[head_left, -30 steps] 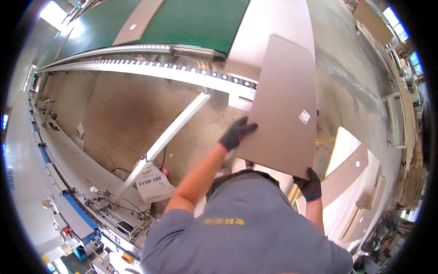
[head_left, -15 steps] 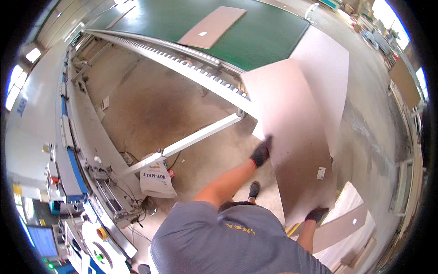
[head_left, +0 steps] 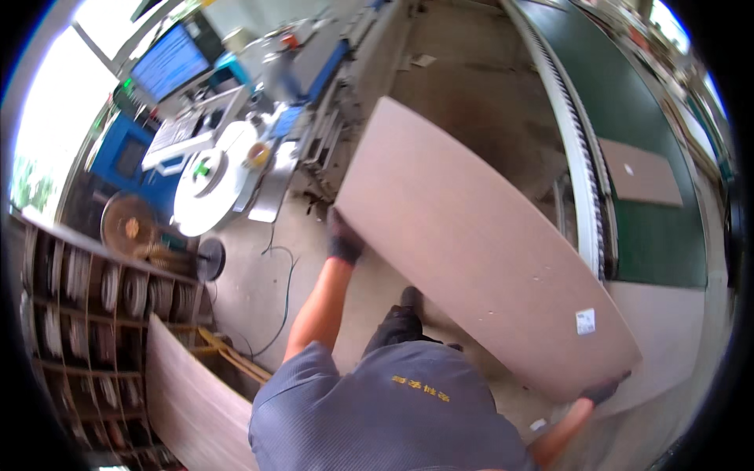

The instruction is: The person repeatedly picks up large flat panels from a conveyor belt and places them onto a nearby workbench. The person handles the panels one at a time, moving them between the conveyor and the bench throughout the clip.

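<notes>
A long brown-pink flat panel [head_left: 471, 235] stretches across the middle of the view, held up in front of my body. Near its right end it bears a small white label [head_left: 585, 321]. My left hand [head_left: 345, 239], in a dark glove, is closed on the panel's near left edge, with its fingers partly hidden. At the lower right corner my right hand [head_left: 603, 389], also in a dark glove, grips the panel's edge; blur softens it. Another panel [head_left: 664, 326] lies behind the held one, at the end of the green conveyor belt [head_left: 644, 235].
A smaller labelled panel [head_left: 642, 173] lies on the belt, beside a roller rail [head_left: 561, 118]. On the left are a machine with a white disc [head_left: 216, 184], a monitor [head_left: 171, 63], a fan [head_left: 129, 226], a rack of rolls [head_left: 118, 314] and a leaning board [head_left: 188, 392]. A cable [head_left: 289, 290] crosses the floor.
My view has swung left, bringing the monitor and rack closer. The held panel has come away from over the conveyor's end and now lies across in front of me, both hands still on it.
</notes>
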Demonstrator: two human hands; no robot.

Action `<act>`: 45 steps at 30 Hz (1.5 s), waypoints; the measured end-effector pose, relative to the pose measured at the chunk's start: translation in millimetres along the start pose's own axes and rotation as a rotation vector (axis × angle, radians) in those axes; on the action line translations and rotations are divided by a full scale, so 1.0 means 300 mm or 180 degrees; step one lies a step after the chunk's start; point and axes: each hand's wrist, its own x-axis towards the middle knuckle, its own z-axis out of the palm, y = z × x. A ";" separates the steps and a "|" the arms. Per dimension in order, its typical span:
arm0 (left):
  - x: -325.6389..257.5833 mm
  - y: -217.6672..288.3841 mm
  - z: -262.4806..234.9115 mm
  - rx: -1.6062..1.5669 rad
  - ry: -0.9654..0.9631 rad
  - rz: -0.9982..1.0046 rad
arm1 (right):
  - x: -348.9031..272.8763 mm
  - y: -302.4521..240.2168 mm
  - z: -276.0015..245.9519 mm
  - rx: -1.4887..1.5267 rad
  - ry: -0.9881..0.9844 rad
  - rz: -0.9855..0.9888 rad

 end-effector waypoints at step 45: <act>-0.548 0.276 -0.806 0.0641 0.4223 0.0974 | -1.399 -1.630 2.443 0.1318 -0.6075 0.1468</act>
